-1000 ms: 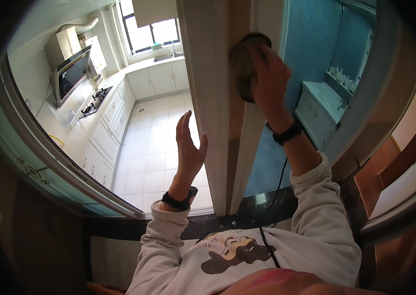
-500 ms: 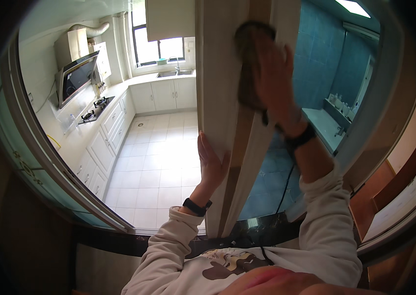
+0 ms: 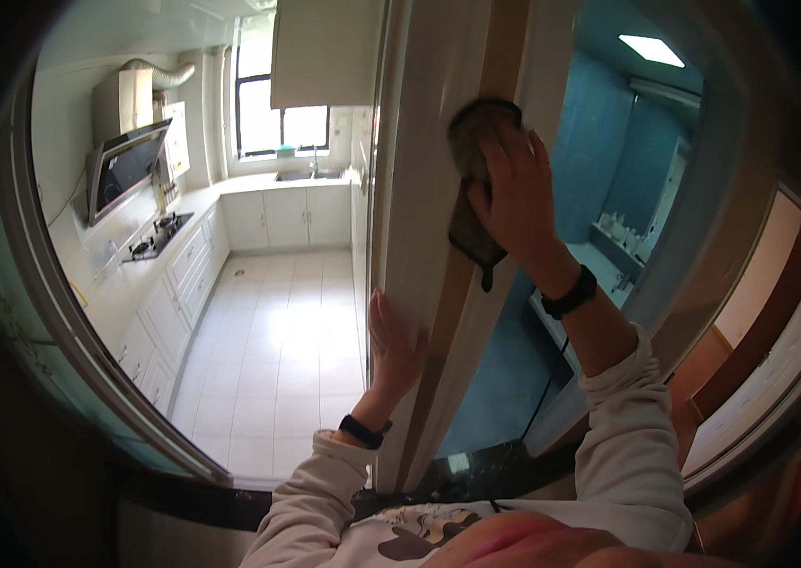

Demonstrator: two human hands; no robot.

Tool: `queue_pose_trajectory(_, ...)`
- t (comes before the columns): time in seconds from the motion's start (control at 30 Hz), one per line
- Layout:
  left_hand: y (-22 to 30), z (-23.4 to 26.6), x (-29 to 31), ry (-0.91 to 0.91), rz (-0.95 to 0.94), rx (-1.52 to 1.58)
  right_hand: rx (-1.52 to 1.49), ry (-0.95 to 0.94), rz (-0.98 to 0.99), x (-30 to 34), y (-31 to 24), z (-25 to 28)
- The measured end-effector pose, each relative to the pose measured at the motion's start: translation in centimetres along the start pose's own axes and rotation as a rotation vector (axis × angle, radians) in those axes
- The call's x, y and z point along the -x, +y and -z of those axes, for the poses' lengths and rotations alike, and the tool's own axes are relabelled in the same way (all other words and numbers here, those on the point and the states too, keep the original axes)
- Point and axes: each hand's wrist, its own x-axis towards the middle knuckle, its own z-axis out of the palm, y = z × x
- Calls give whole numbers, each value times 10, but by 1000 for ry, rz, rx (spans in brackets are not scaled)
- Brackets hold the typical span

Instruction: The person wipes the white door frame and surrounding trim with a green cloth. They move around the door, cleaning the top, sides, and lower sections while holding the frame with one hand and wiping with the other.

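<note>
My right hand presses a dark olive cloth with black edging and a small hanging loop against the upper part of a pale door frame. Its fingers spread over the upper part of the cloth, and a flap hangs below the palm. A tan strip runs down the frame beneath the cloth. Lower down, my left hand lies flat on the left side of the same frame, fingers stretched upward and holding nothing. Both wrists wear black bands.
Left of the frame is a kitchen with white cabinets, a gas hob, a range hood and a sink. A glass sliding door stands far left. To the right, a blue-tiled bathroom holds a counter.
My right hand and the cloth have slid lower along the frame. My left hand stays flat against it, while the whole view has shifted slightly.
</note>
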Motion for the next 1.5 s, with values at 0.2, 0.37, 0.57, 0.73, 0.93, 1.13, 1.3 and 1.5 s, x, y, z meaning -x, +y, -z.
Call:
queue_pose_trajectory(0.2,5,-3,3,27,22,-7,79,120,22,-129,74,7)
queue_pose_trajectory(0.37,3,-3,5,25,45,15,121,-37,-172,-166,80,15)
queue_pose_trajectory(0.57,5,-3,4,29,4,-12,-16,172,70,-120,65,-5)
queue_pose_trajectory(0.73,8,-2,5,47,-9,-5,-24,122,46,-202,103,6)
queue_pose_trajectory(0.93,8,6,5,11,0,45,17,115,-52,-174,81,3)
queue_pose_trajectory(1.13,10,16,4,-47,13,90,316,254,34,-201,88,7)
queue_pose_trajectory(1.3,12,27,2,-100,-5,91,345,191,-94,-203,78,10)
queue_pose_trajectory(1.5,13,41,0,-160,3,128,366,97,-35,-191,78,5)
